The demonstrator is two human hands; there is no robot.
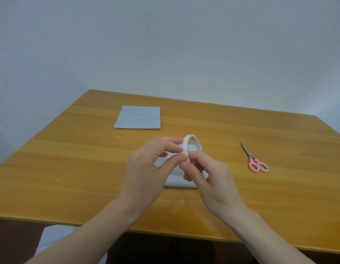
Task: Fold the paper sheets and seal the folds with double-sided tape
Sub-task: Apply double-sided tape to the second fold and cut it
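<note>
Hands grasp the tape roll (192,145) together, left hand (146,168) pinching its rim, right hand (209,178) gripping below; folded paper (176,180) lies underneath near the table's (70,168) front edge.

A wooden worktop (73,168) with an orange-brown grain stands against a pale wall, its near edge running across the lower part of the view. At the far left of it lies a folded white paper sheet (138,117), flat and square to the edge, and well apart on the right lie pink-handled scissors (254,158), shut, blades pointing away. Near the middle lies a second white paper sheet (176,181), mostly hidden, with only its near edge showing clearly.
</note>
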